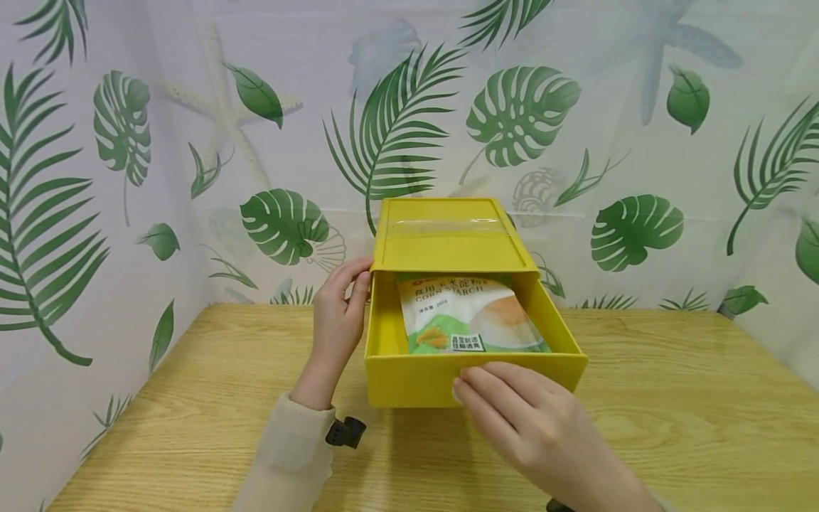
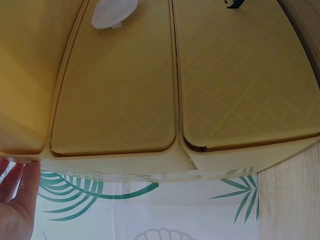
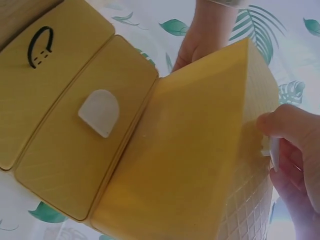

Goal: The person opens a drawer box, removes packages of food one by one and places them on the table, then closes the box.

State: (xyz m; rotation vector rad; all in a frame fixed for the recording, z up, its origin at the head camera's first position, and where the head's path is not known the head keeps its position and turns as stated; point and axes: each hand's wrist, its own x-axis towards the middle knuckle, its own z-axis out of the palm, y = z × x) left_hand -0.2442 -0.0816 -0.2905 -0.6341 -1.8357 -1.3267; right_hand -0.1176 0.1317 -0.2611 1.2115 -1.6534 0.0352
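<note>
Two hands showed: one left hand point(image 1: 339, 313) left of centre in the head frame, one right hand point(image 1: 531, 419) at lower right. There was one yellow cabinet point(image 1: 448, 252) with three drawers in sight, one open drawer point(image 1: 409, 384) and two closed drawers point(image 3: 65, 160). Two white handles point(image 3: 100, 112) and one dark loop point(image 3: 31, 51) appeared in the right wrist frame. One packet point(image 1: 441, 313) was visible mid-frame; whether others lay behind it could not be told. One counter point(image 1: 160, 427) and two printed starfish point(image 1: 224, 117), upper left and upper right, completed the count.
</note>
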